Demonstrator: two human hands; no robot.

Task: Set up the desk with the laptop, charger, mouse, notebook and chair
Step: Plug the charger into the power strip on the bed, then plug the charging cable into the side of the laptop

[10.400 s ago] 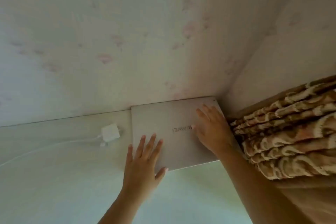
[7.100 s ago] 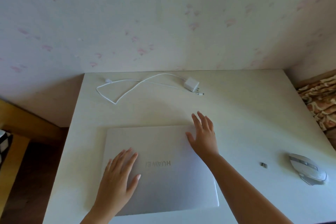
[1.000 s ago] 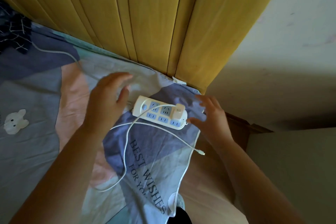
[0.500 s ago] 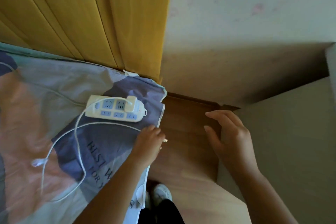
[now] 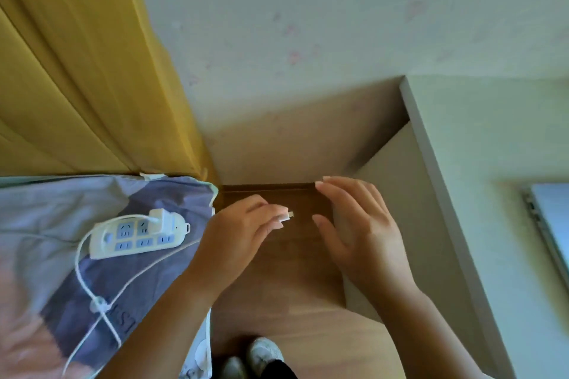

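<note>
Above the floor, left hand (image 5: 243, 231) fingers pinch the cable plug (image 5: 288, 215); right hand (image 5: 360, 224) fingers spread.

My left hand (image 5: 237, 234) is in the middle of the frame, fingertips pinched together. My right hand (image 5: 360, 224) is beside it, fingers straight and spread.

We see the left hand (image 5: 243, 234) pinching the charger cable's connector (image 5: 288, 215), its tip pointing toward the right hand (image 5: 360, 224), which hovers nearby with fingers spread. Left of the left hand, the charger (image 5: 161, 218) sits plugged into a power strip (image 5: 138, 235) on bedding (image 5: 46, 224). Right of the right hand lie the desk (image 5: 480, 144) and laptop (image 5: 551, 218).
</note>
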